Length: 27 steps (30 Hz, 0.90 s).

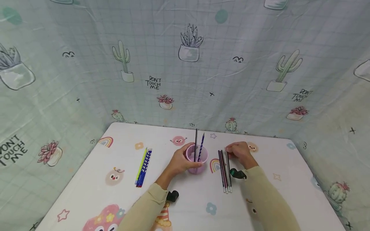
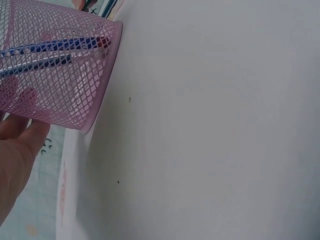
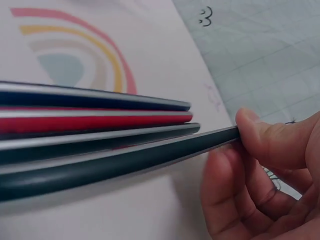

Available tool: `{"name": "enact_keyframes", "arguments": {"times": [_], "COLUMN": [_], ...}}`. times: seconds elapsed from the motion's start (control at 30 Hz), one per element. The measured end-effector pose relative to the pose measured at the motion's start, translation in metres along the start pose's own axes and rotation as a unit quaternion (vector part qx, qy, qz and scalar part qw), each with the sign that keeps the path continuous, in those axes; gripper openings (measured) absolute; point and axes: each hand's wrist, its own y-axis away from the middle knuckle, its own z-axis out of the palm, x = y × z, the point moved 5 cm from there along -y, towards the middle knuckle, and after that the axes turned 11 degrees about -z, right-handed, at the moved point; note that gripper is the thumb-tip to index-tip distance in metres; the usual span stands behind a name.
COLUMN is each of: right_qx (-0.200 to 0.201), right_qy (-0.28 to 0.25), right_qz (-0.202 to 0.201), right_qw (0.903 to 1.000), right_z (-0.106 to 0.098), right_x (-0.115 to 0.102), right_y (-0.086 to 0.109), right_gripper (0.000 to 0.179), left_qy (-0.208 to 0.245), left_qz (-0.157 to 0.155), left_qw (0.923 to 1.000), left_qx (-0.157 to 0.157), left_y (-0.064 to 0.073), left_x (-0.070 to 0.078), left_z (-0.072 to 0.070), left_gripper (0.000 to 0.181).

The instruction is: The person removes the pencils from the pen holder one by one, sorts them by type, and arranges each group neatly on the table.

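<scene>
A pink mesh cup stands mid-table with a black pencil and a blue patterned pencil upright in it. My left hand grips the cup's side; in the left wrist view the mesh cup shows the blue pencil inside. To the right lies a row of dark and red pencils. My right hand pinches the far end of the rightmost dark pencil, thumb on top, beside the other pencils.
A second group of pencils, yellow-green and blue, lies on the left of the white cartoon-printed table. Cactus-print cloth hangs behind and at both sides. Wrist cameras sit on both sleeves.
</scene>
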Motion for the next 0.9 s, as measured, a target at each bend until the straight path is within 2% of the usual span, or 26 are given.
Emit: {"name": "enact_keyframes", "arguments": {"times": [0.37, 0.63, 0.9], "right_qx": [0.001, 0.016, 0.037], "right_qy": [0.023, 0.048, 0.050], "right_qz": [-0.006, -0.029, -0.006], "right_qw": [0.9997, 0.9983, 0.9980], "right_z": [0.001, 0.004, 0.007], "right_x": [0.014, 0.006, 0.008], "right_y": [-0.001, 0.002, 0.000], "right_gripper": [0.023, 0.023, 0.022], "left_qy": [0.006, 0.011, 0.006], "left_qz": [-0.005, 0.004, -0.008], "left_qw": [0.9999, 0.9999, 0.9999], "left_qx": [-0.008, 0.001, -0.003], "left_y": [0.001, 0.002, 0.001], "left_x": [0.000, 0.004, 0.005], "left_z": [0.005, 0.001, -0.001], "left_gripper": [0.088, 0.090, 0.092]}}
